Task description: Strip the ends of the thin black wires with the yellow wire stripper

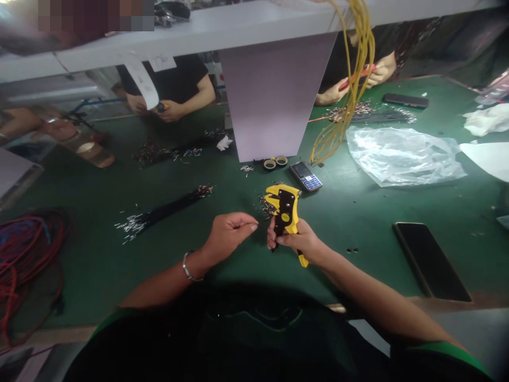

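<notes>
My right hand [296, 239] is wrapped round the handles of a yellow and black wire stripper [285, 207], its jaws pointing up and to the left. Just left of it, my left hand [233, 233] is closed in a pinch, thumb against forefinger; whatever lies between the fingertips is too small to make out. A small heap of wire ends [266, 206] lies on the green table behind the tool's jaws. Farther left rests a bundle of black wires [170, 207] with bare, silvery ends.
Behind the tool are a keypad phone [306, 176] and tape rolls [275, 163] beside a white upright panel [274, 101]. Yellow wires [350, 90] hang from the shelf. A smartphone [431, 261] lies right, a plastic bag [401, 156] behind it, red cables [27, 260] left. Two people work opposite.
</notes>
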The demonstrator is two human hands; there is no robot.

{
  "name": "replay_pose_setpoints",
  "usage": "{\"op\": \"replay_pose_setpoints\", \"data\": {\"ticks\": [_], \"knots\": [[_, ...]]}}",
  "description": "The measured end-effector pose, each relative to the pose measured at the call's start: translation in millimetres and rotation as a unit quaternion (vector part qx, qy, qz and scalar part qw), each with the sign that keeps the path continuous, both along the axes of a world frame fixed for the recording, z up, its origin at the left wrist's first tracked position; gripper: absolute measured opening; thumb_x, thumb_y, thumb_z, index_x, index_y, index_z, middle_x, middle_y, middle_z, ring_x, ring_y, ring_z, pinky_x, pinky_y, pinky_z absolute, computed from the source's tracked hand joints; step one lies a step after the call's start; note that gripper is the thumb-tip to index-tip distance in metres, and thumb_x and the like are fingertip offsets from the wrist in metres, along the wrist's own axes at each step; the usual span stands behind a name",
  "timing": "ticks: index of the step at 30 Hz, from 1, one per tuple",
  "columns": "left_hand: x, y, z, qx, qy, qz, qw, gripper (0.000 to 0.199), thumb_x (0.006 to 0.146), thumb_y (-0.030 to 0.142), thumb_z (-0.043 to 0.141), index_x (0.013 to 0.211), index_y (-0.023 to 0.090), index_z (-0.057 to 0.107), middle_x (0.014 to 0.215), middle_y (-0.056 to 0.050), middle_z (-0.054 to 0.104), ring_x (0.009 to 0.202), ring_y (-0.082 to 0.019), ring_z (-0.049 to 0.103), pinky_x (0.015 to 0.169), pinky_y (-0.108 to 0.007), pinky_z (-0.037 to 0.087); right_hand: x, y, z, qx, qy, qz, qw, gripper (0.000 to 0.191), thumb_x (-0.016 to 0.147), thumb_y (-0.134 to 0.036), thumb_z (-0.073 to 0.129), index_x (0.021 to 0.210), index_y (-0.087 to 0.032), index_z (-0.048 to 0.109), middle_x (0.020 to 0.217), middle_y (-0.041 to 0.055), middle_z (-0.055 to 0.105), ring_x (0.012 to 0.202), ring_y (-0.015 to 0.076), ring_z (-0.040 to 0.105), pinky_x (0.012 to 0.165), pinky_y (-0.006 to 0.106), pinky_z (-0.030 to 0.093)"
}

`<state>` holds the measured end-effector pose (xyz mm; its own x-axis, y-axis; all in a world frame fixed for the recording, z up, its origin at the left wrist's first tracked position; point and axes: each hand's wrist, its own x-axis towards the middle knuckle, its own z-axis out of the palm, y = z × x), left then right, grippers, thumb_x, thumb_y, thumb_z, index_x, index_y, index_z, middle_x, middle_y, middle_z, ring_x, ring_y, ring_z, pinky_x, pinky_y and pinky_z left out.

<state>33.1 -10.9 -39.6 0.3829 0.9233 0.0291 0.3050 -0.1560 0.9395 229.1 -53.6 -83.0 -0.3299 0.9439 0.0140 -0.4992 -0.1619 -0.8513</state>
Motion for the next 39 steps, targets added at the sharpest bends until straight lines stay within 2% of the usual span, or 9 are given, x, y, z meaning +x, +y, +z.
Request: {"op": "replay_pose_setpoints", "data": {"ticks": [6,12,16,23,31,39], "knots": [[-11.1,6.7,3.0,0.103,-0.006,0.075,0.992,0.012,0.078,0.027,0.066,0.078,0.018,0.073,0.059,0.001,0.064,0.05,-0.007,0.05,0.046,-0.018,0.039,-2.6,-1.8,3.9,-0.018,0.052,0.096,0.994,0.026,0.065,-0.017,0.073,0.087,-0.012,0.06,0.072,0.0024,0.062,0.064,0.0184,0.06,0.067,0.04,0.052],[-13.2,12.6,2.2,0.032,-0.075,0.081,0.993,0.013,0.076,0.029,0.069,0.082,0.017,0.073,0.056,0.002,0.06,0.045,-0.006,0.043,0.042,-0.02,0.036,-1.9,-2.0,6.0,-0.026,0.101,0.161,0.981,0.029,0.066,-0.017,0.072,0.092,-0.013,0.06,0.075,0.003,0.063,0.066,0.0197,0.062,0.068,0.043,0.052],[-12.6,13.8,-0.3,0.024,-0.081,0.072,0.994,0.013,0.074,0.03,0.072,0.081,0.019,0.074,0.058,0.002,0.06,0.047,-0.006,0.044,0.043,-0.02,0.037,-1.2,-3.4,9.3,-0.035,0.115,0.202,0.972,0.029,0.066,-0.017,0.07,0.093,-0.013,0.06,0.075,0.0031,0.062,0.067,0.0199,0.062,0.069,0.044,0.052],[-11.1,13.8,-3.0,-0.002,-0.098,0.051,0.994,0.012,0.074,0.031,0.073,0.08,0.02,0.075,0.051,0.004,0.054,0.045,-0.006,0.04,0.042,-0.021,0.033,-3.0,-6.6,16.3,-0.048,0.13,0.216,0.967,0.027,0.066,-0.015,0.068,0.091,-0.013,0.06,0.074,0.0027,0.061,0.065,0.0186,0.061,0.066,0.042,0.052],[-10.9,15.1,-2.0,-0.054,-0.129,0.052,0.989,0.011,0.072,0.029,0.074,0.078,0.021,0.075,0.047,0.005,0.049,0.043,-0.006,0.039,0.04,-0.021,0.03,-4.9,-8.5,15.9,-0.058,0.119,0.197,0.971,0.025,0.066,-0.018,0.071,0.088,-0.014,0.061,0.071,0.0023,0.061,0.06,0.0176,0.059,0.061,0.039,0.051],[-10.1,14.3,-3.9,-0.044,-0.128,0.047,0.99,0.012,0.072,0.029,0.074,0.078,0.019,0.074,0.047,0.005,0.049,0.044,-0.005,0.039,0.041,-0.02,0.031,-5.8,-11.4,15.8,-0.067,0.112,0.191,0.973,0.023,0.068,-0.018,0.071,0.088,-0.013,0.061,0.07,0.0021,0.06,0.058,0.0165,0.058,0.059,0.038,0.05]]}}
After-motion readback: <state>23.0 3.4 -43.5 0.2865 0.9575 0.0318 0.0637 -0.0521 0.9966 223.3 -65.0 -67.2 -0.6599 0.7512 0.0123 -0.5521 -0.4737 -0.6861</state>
